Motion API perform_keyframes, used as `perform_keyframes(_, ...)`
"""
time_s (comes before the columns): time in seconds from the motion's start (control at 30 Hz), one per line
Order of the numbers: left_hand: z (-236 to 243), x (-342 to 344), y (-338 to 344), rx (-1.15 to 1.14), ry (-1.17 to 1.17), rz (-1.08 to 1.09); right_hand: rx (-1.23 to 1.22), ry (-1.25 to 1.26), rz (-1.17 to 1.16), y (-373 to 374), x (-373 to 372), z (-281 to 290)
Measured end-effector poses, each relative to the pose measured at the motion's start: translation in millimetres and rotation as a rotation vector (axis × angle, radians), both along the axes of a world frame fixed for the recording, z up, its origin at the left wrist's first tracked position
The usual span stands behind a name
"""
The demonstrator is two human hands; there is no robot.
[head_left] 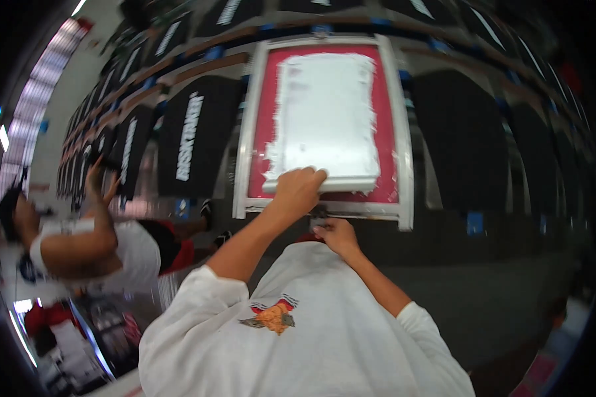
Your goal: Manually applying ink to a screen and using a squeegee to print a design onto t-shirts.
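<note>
A print screen with a pale metal frame [244, 139] and red mesh lies in front of me, its middle coated with white ink [328, 112]. My left hand [298, 190] is closed on a white squeegee [347, 183] at the near end of the ink. My right hand [336, 235] rests at the near edge of the frame, fingers curled on a small part I cannot make out. A black garment [460, 135] lies on the board to the right.
A long row of boards with black garments [195, 135] bearing white prints runs off to the left and right. Another person in a white shirt [132, 255] stands at my left, arm raised. A grey floor [510, 298] lies below.
</note>
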State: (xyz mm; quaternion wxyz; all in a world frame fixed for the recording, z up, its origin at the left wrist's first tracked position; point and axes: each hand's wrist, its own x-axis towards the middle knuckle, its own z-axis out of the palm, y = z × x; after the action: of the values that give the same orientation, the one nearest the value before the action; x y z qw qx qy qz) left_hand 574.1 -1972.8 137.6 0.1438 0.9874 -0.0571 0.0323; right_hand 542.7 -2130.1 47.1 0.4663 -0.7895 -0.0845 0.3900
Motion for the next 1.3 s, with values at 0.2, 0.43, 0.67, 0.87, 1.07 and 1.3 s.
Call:
perform_keyframes(0.2,-9,74,98,-0.237,0.227,0.35,0.046,0.033,0.094,-28,12,7)
perform_keyframes(0.43,-65,59,187,-1.203,0.306,0.765,-0.666,-0.533,-0.349,-128,135,22)
perform_keyframes(0.67,-52,58,159,-1.167,0.286,0.745,-0.047,0.054,-0.683,-148,144,-21)
perform_keyframes(0.87,-47,89,130,-1.193,0.27,0.574,-0.006,-0.03,-0.788,-170,129,-1)
perform_keyframes(1.07,-67,108,133,-1.269,0.32,0.571,-0.077,-0.119,-0.837,-170,121,3)
perform_keyframes(1.3,-65,104,129,-1.34,0.303,0.562,-0.128,-0.115,-0.831,-166,132,7)
